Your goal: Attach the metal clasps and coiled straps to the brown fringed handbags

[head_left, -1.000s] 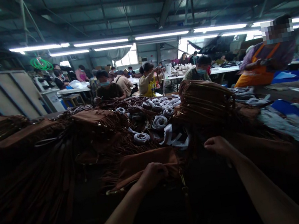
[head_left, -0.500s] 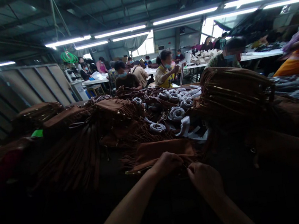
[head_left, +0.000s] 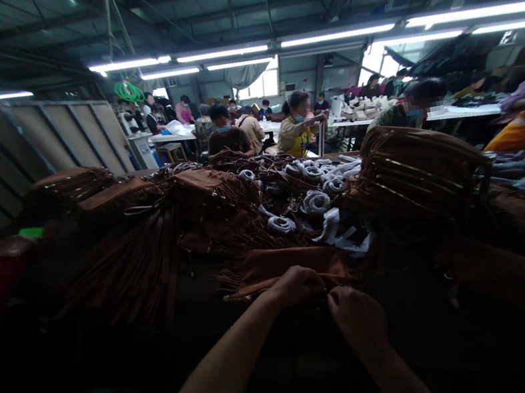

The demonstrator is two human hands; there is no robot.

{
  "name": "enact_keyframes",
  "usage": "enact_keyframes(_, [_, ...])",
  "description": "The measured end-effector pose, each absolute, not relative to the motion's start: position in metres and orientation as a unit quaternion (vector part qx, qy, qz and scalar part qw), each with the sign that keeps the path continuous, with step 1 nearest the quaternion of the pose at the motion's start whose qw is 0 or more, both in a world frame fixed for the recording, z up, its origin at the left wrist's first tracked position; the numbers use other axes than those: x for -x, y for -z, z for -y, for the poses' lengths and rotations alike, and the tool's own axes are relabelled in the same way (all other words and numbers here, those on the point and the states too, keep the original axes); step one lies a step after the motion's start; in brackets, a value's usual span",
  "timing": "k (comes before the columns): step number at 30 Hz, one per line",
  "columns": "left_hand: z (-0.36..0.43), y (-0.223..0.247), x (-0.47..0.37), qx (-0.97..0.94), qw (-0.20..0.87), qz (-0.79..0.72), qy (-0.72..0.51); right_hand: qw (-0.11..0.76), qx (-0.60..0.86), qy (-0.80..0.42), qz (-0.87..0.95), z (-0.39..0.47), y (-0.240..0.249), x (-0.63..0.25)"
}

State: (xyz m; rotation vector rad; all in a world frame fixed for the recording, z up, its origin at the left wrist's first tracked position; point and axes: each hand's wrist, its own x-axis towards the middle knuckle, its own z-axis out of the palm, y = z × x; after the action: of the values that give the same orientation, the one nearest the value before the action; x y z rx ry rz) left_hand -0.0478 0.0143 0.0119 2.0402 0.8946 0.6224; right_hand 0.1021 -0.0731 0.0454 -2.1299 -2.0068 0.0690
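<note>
Your right hand (head_left: pixel 357 312) has come across from near the tall stack, where it was a second ago, to meet your left hand (head_left: pixel 298 283) at the front of a fringed brown bag (head_left: pixel 286 260). At far left lies a low pile of brown bags (head_left: pixel 65 187), with a bright green patch (head_left: pixel 31 232) near it. Next come long, dark fringe strips (head_left: pixel 136 259), spilling toward you, then another heap of brown bags (head_left: pixel 211 195). Near the centre, the fringed brown bag lies flat in front of you, its fringe to the left. Your left hand pinches its near edge toward the right end. Your right hand, just beside it, has fingertips drawn together; whether they grip anything is too dark to tell. Behind are pale-wrapped coils (head_left: pixel 315 201), apparently straps, loose from any bag. To the right rises the tall stack (head_left: pixel 415 169) with gold-coloured edges. This one bag seems to be mid-handling, its edge work unfinished; whether the piled bags are done or waiting, you cannot judge from here. No brand, label or writing is readable, and the green patch shows no legible marks.
</note>
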Motion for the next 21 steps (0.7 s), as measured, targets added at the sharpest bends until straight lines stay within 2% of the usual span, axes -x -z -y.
enact_keyframes(6, [-0.012, -0.016, 0.046, -0.788, 0.422, -0.376, -0.245, 0.126, 0.715, -0.029, 0.687, 0.074, -0.039, -0.102])
enact_keyframes(13, [-0.013, -0.01, 0.044, -0.734, 0.49, -0.378, -0.281, 0.212, 0.629, -0.215, 0.716, 0.069, -0.032, -0.116])
enact_keyframes(21, [-0.012, -0.011, 0.042, -0.749, 0.446, -0.387, -0.3, 0.246, 0.656, -0.128, 0.702, 0.061, -0.041, -0.101])
